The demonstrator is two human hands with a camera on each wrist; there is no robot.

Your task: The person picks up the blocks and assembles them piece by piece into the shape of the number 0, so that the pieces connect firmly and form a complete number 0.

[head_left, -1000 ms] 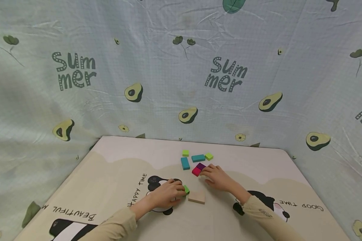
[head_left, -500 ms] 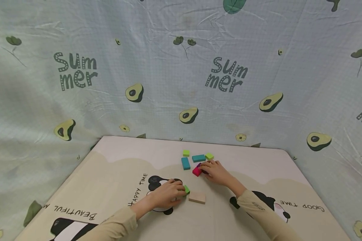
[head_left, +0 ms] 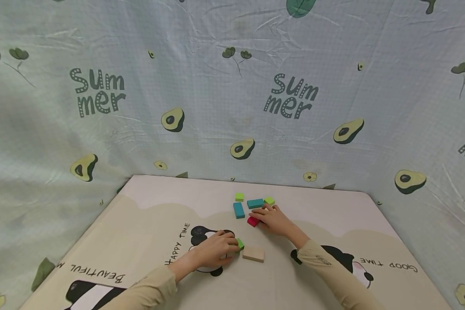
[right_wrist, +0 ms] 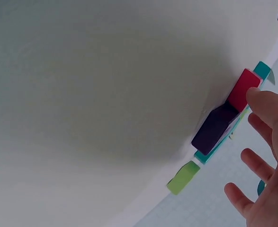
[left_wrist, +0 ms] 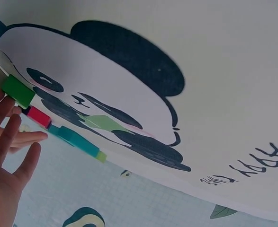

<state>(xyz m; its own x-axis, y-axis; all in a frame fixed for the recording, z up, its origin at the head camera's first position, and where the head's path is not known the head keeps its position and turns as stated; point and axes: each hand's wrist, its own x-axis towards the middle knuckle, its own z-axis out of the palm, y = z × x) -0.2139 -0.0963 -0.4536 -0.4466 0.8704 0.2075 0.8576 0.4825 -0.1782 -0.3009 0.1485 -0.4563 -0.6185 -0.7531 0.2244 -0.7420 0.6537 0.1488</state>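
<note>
My left hand [head_left: 215,250] holds a green block [head_left: 240,244] at its fingertips, low at the mat. In the left wrist view this green block [left_wrist: 19,91] sits against the fingers. My right hand [head_left: 273,219] reaches over a red block [head_left: 252,221], fingers spread and fairly straight. In the right wrist view the thumb overlaps the edge of the red block [right_wrist: 244,88]; a firm grip is not visible. A dark purple block [right_wrist: 215,127] adjoins the red one there, and the right hand hides it in the head view. A plain wooden block [head_left: 253,254] lies beside the green block.
Two teal blocks [head_left: 238,210] and two light-green blocks [head_left: 239,196] lie beyond the right hand. The panda-printed mat [head_left: 151,219] covers the tabletop. A patterned cloth [head_left: 201,86] hangs behind its far edge.
My right hand has moved left and slightly away from me, from beside the purple block to over the red one, covering the purple block. The left hand stays with the green block.
</note>
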